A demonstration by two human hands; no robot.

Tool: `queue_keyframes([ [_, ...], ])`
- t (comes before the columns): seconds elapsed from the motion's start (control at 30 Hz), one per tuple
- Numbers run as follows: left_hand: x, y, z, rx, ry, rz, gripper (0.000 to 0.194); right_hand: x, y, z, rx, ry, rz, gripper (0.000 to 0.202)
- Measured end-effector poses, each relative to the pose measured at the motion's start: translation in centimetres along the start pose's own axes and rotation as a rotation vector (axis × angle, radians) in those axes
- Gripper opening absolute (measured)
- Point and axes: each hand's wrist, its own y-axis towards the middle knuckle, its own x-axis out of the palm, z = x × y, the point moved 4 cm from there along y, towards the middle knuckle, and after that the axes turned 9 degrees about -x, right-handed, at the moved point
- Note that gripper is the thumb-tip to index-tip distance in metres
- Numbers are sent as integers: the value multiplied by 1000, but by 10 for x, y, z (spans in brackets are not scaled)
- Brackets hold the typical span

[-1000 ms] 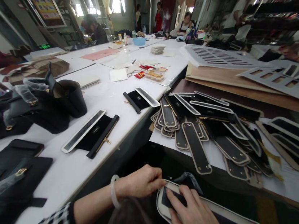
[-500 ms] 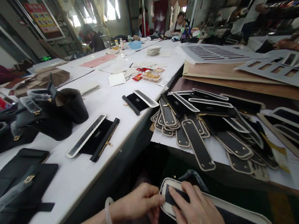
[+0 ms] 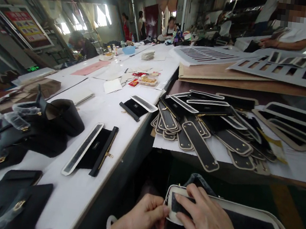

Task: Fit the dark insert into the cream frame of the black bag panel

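In front of me lies a bag piece (image 3: 256, 226), a long rounded panel with a cream border and a dark strip along its middle. My left hand (image 3: 150, 211) is closed, pinching the rim at the panel's left end between thumb and fingers. A white bracelet (image 3: 110, 226) circles that wrist. My right hand (image 3: 203, 215) rests on top of the panel, fingers spread and pressed down near the same end. A plastic-wrapped handle (image 3: 200, 180) loops up behind the panel. The underside of the piece is hidden.
A pile of dark panels with pale edges (image 3: 200, 146) covers the bench ahead. On the white table (image 3: 98, 193) at left are black bags (image 3: 57, 125) and black zippered pieces (image 3: 97, 148). Slotted sheets (image 3: 286, 73) lie at the back right. Other people work farther off.
The view has swung slightly to the right, so the surroundings sit farther left. Both hands keep nearly the same place on the bag piece.
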Motion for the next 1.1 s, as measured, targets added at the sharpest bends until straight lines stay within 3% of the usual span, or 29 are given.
queue_keyframes([
  [0.17, 0, -4, 7, 9, 49, 46, 52, -1, 2, -1, 2, -2, -11, 46],
  [0.4, 7, -16, 26, 95, 362, 225, 43, 4, -3, 0, -33, -51, 16, 47],
  [0.53, 4, -7, 17, 174, 149, 264, 47, 8, -7, 2, -26, -55, 23, 47],
  [0.63, 0, 8, 14, 115, 30, 286, 50, 7, -8, 2, -11, -37, 48, 44],
  [0.73, -1, 15, 28, 14, 234, 313, 48, 3, -7, 2, 1, -8, 81, 45],
  [0.87, 0, 7, 55, 87, 589, 351, 41, 2, -7, 2, 7, 2, 93, 50],
  [1.1, -1, 2, 48, 99, 554, 372, 39, 7, -6, 1, 28, 31, 87, 44],
])
